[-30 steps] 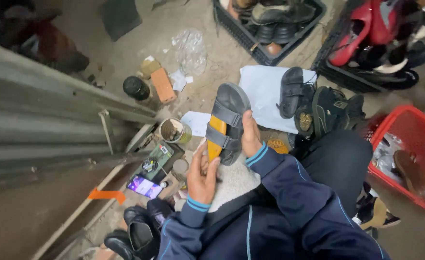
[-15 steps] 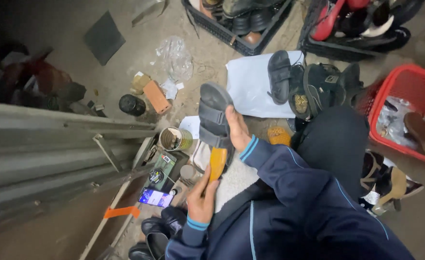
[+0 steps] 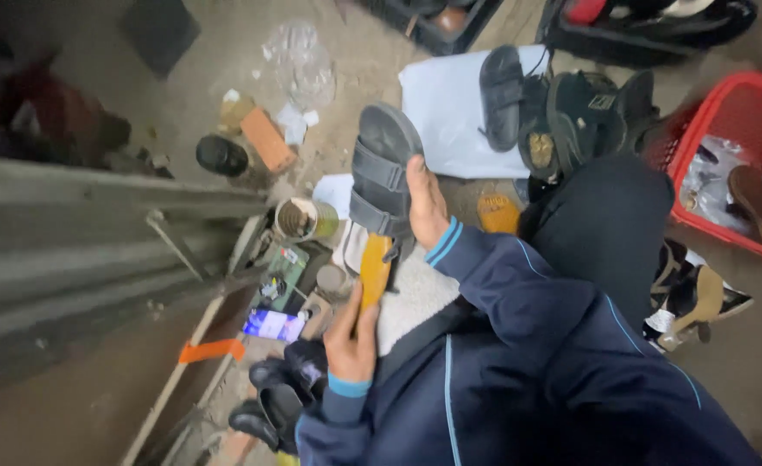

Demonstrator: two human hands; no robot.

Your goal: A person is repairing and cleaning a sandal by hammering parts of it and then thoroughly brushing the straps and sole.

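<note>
Though blurred — sandal (image 3: 381,173) probably overhanging lap

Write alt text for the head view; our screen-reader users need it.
A person's right hand holds up a dark strapped sandal while the left hand grips an orange-handled tool against it. A tin can, red basket and other sandals lie around.
</note>
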